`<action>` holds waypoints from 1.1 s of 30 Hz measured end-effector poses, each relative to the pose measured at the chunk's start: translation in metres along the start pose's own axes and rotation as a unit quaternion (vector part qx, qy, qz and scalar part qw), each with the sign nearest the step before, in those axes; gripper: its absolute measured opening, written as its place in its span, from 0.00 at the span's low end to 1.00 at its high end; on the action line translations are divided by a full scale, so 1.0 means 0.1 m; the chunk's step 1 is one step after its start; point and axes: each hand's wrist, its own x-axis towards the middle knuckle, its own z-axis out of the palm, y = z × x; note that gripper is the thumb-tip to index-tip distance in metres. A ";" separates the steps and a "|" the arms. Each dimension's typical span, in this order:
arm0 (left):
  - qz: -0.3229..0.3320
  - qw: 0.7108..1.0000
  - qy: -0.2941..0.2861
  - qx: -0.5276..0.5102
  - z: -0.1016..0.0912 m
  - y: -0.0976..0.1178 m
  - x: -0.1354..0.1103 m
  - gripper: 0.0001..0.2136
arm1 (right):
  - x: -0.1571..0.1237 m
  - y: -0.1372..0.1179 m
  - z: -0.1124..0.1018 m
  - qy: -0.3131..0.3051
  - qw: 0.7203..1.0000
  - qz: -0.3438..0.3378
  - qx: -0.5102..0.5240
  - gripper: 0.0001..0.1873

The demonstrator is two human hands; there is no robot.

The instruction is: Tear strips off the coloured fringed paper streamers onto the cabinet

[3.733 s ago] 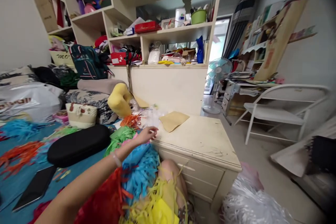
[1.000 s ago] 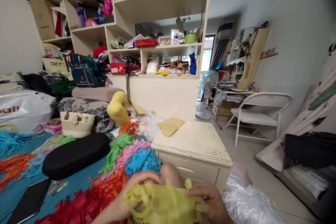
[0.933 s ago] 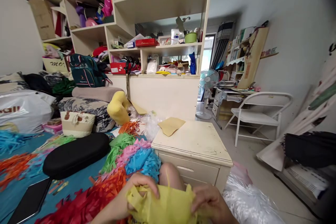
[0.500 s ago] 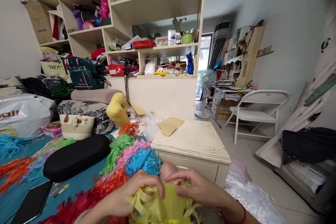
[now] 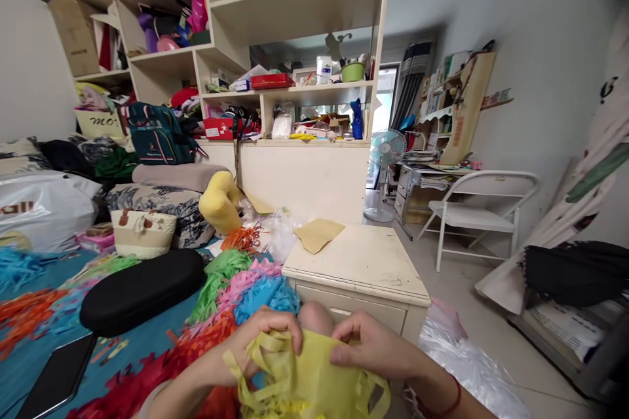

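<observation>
Low in the view, between my hands, is a yellow fringed sheet [image 5: 319,373], thin like tissue paper, with cut strips hanging at both sides. My left hand [image 5: 268,344] pinches its upper left edge, strips curling over the fingers. On the other side, my right hand [image 5: 366,344] grips the upper right edge between thumb and fingers; a red cord circles that wrist. Part of a knee shows behind the sheet. Heaped at the left are red strips [image 5: 147,366], blue strips [image 5: 268,298], pink strips [image 5: 243,285] and green strips [image 5: 223,275].
A cream nightstand [image 5: 363,262] with a tan paper piece [image 5: 319,234] on it stands ahead. On the bed lie a black case [image 5: 142,291] and a phone [image 5: 56,376]. Clear plastic [image 5: 462,360] lies at right, with a white folding chair [image 5: 476,216] beyond.
The yellow sheet is spread wider and held slightly higher, showing more of its flat middle. My hands have moved a little apart at its top edge.
</observation>
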 end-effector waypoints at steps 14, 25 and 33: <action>0.028 0.999 0.004 0.044 -0.03 0.03 0.02 0.31 | 0.00 -0.14 0.05 0.070 0.997 0.010 -0.005 0.20; 0.034 0.971 -0.111 0.211 -0.39 0.35 0.25 0.19 | 0.02 -0.34 0.03 0.130 0.951 -0.063 -0.275 0.11; 0.045 0.927 -0.098 0.359 -0.28 0.65 0.43 0.13 | -0.35 -0.28 -0.29 0.111 0.928 0.008 -0.357 0.16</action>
